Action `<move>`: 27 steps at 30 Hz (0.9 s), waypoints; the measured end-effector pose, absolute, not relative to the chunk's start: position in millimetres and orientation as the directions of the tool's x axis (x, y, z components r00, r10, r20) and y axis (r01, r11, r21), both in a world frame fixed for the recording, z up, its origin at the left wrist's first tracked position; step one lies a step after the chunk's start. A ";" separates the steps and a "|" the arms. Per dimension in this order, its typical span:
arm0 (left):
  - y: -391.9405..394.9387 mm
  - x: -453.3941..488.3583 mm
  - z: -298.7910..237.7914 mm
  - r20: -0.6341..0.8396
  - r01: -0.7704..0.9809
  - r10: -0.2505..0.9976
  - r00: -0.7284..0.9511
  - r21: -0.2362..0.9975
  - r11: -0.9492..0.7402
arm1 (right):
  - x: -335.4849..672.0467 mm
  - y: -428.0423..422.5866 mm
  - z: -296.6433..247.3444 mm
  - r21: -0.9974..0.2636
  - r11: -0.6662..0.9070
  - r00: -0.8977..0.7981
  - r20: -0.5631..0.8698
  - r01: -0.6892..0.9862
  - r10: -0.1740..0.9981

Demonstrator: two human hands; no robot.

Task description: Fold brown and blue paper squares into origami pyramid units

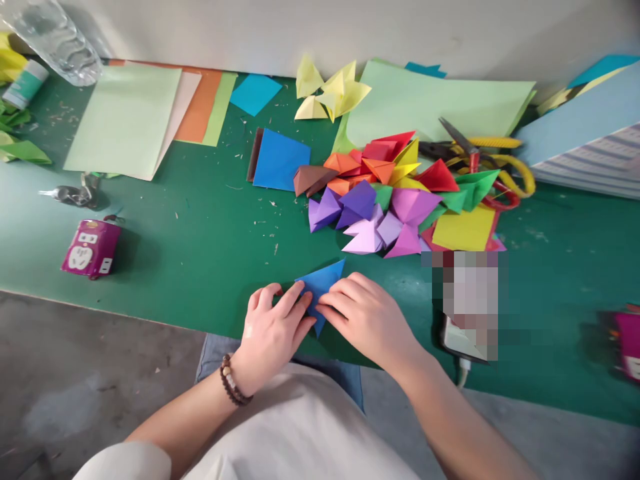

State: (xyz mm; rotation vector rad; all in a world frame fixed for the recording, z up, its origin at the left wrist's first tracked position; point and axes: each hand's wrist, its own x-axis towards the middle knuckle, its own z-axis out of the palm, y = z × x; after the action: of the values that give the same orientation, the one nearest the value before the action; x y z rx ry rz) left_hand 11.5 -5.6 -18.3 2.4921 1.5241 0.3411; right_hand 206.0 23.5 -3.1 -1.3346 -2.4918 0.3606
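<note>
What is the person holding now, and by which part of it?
Left hand and right hand hold a folded blue paper triangle by its two sides; its top corner sticks out free.

1. Exposure bright; light even and diffuse.
2. Shadows soft: one falls right of the magenta box (91, 248), another lies beneath the phone (457, 340).
3. Mild glare on the plastic bottle (53, 40) and green cutting mat (200, 253).
4. Left hand (273, 333) and right hand (363, 320) sharp.
5. Magenta object (629, 343) at right edge smeared.
6. Pixelated mosaic patch (467, 303) obscures detail above phone.
7. Wide-angle bowing toward frame edges.
</note>
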 end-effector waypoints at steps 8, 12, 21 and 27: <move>-7.1 12.2 -18.1 0.079 0.852 0.898 0.432 0.292 -0.435 | 203.0 25.7 -5.0 -0.285 0.581 -0.583 0.090 0.762 0.808; -7.2 12.4 -17.8 0.082 0.849 0.899 0.430 0.300 -0.434 | 205.3 22.8 -9.8 -0.318 0.586 -0.582 0.119 0.745 0.804; -7.2 14.2 -14.5 0.081 0.856 0.901 0.425 0.288 -0.430 | 216.2 22.0 -18.5 -0.293 0.704 -0.695 0.152 0.647 0.702; -8.1 15.3 -13.1 0.072 0.860 0.904 0.422 0.286 -0.424 | 222.4 17.4 -19.6 -0.270 0.760 -0.745 0.177 0.591 0.643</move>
State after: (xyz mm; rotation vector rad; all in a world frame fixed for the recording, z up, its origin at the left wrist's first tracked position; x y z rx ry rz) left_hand 15.3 -8.1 -13.1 2.4697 1.5548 0.3177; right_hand 222.4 17.4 -19.6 -0.9643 -2.6982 0.2871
